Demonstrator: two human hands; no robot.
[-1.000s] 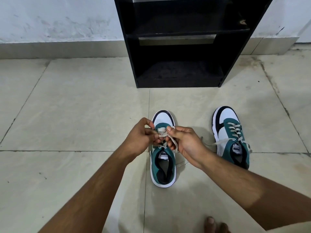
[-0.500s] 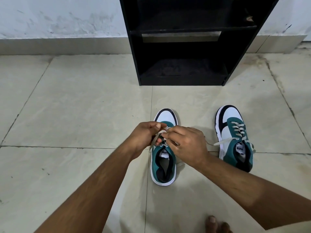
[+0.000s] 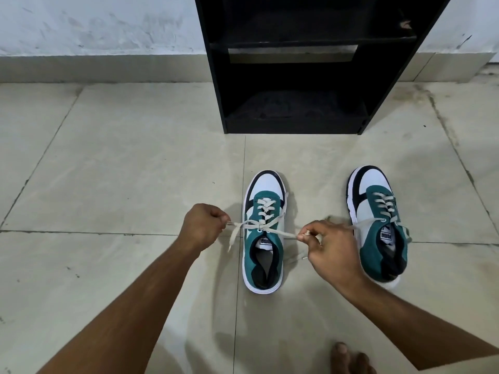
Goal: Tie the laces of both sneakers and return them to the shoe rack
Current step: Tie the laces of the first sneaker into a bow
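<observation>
Two teal, white and black sneakers stand on the tiled floor, toes toward the black shoe rack (image 3: 213, 66). The left sneaker (image 3: 266, 255) lies between my hands, its cream laces (image 3: 259, 226) crossed in a knot over the tongue and stretched out sideways. My left hand (image 3: 202, 228) pinches one lace loop left of the shoe. My right hand (image 3: 329, 247) pinches the other loop on the shoe's right. The right sneaker (image 3: 378, 225) stands apart, a loose lace trailing off its left side behind my right hand.
The rack stands against the white wall, its two visible shelves holding nothing I can make out. Beige floor tiles (image 3: 121, 171) spread to the left. Bare toes (image 3: 348, 359) show at the bottom edge.
My hands were bunched together over the left sneaker's tongue; now they have pulled apart sideways, drawing the laces taut into a knot.
</observation>
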